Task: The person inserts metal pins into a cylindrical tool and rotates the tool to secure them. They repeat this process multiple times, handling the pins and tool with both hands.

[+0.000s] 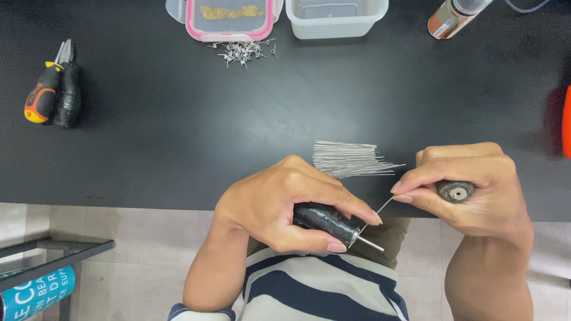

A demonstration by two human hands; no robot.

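Observation:
My left hand (285,205) grips a black taped tool handle (324,221) with a thin metal rod (370,243) sticking out of its end. A thin straight wire (376,215) runs from that rod up to my right hand (470,187), which pinches the wire between thumb and forefinger. A second grey round-ended handle (456,190) lies in my right palm. Both hands hover at the near edge of the black table (178,131). A bundle of straight thin wires (348,159) lies on the table just beyond my hands.
A pile of small bent wire pieces (244,51) lies by a pink-rimmed container (229,18). A white tub (335,16) and a brown bottle (449,16) stand at the far edge. Orange-handled pliers (46,89) rest at left beside a black handle (68,95).

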